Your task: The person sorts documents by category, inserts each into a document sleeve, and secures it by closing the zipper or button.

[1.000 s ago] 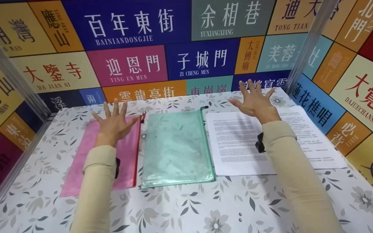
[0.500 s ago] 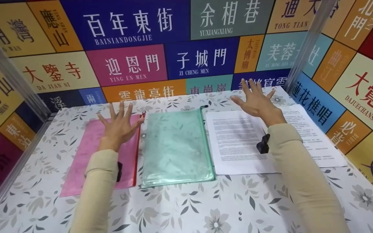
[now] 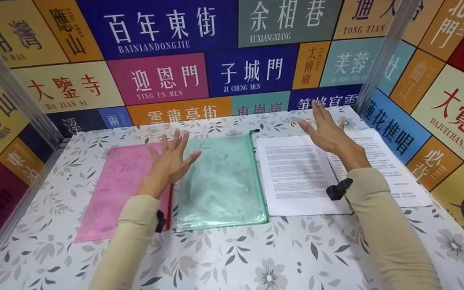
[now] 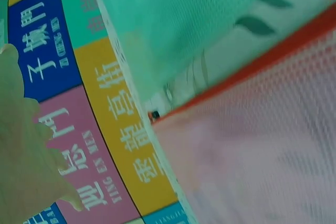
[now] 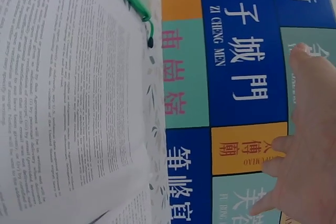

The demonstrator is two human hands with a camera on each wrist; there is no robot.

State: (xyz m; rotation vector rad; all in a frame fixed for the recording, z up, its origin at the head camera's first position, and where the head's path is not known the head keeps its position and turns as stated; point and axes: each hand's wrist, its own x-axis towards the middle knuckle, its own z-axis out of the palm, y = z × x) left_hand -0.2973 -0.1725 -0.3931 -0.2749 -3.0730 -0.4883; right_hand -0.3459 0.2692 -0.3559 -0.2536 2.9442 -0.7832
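In the head view my left hand hovers with spread fingers over the right edge of a pink zip file bag with a red zip edge. Its thumb reaches across toward a green zip file bag in the middle. My right hand, fingers extended, is held above printed sheets of paper at the right. A second printed stack lies partly behind the right forearm. Both hands hold nothing. The left wrist view shows the left hand apart from the bags.
A floral-patterned tabletop carries the bags and papers side by side. Colourful panels with large characters stand behind and at both sides. Clear corner strips edge the panels. Black wrist cameras sit at the cuffs.
My left hand has moved right, from over the pink bag toward the green one. The right hand has shifted slightly right and turned more sideways. The bags and papers stay put.
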